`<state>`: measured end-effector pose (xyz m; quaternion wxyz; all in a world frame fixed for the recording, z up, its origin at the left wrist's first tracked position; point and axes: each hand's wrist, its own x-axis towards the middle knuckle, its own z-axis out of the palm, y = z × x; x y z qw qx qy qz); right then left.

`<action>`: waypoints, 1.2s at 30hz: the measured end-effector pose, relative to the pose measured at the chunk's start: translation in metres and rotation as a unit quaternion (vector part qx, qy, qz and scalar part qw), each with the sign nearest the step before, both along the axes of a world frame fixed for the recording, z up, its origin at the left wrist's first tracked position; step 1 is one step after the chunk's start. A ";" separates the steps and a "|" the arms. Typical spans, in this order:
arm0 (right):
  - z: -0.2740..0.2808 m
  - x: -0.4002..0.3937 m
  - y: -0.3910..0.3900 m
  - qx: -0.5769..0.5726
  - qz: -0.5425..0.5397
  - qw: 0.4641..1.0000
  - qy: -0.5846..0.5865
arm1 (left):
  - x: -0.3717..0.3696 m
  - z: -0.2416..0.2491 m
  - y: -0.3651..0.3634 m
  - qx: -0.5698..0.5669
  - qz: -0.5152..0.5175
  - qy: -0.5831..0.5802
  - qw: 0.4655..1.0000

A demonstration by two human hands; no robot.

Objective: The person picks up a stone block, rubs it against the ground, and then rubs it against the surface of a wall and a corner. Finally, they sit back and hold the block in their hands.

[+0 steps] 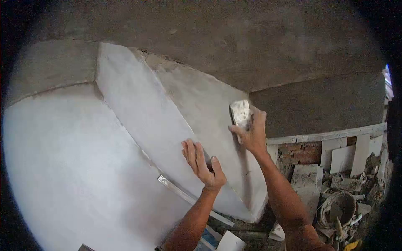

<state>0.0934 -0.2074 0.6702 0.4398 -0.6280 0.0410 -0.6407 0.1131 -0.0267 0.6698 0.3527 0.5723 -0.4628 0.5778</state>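
Observation:
My right hand (253,134) is closed around a pale rectangular block (240,112) smeared with plaster, holding it up close to the grey, rough face of the column (209,104). Lower and to the left, my left hand (203,167) has its fingers stretched out and thumb apart, with nothing in it. Its fingertips overlap the edge where the grey face meets the smooth white face (138,96). The wrist crosses in front of the white face.
A broad white wall (75,167) fills the left, with a metal strip (178,188) near its edge. At lower right lie a dirty bucket (337,209), white board pieces (341,159) and rubble beside exposed brick (299,152). A dark grey ceiling (268,42) spans above.

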 end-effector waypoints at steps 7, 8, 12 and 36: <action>-0.063 -0.011 0.034 -0.040 0.087 0.991 -0.091 | 0.000 0.001 0.004 0.019 0.021 0.005 1.000; -0.063 -0.009 0.038 -0.011 0.159 0.982 -0.101 | 0.001 0.001 0.004 0.018 0.023 0.004 1.000; 0.024 -0.013 0.036 -0.141 -0.071 0.985 -0.073 | -0.002 0.000 0.000 0.006 0.011 0.000 1.000; -0.087 -0.041 0.066 -0.081 0.083 0.993 -0.010 | -0.002 0.002 0.001 0.013 0.011 -0.008 1.000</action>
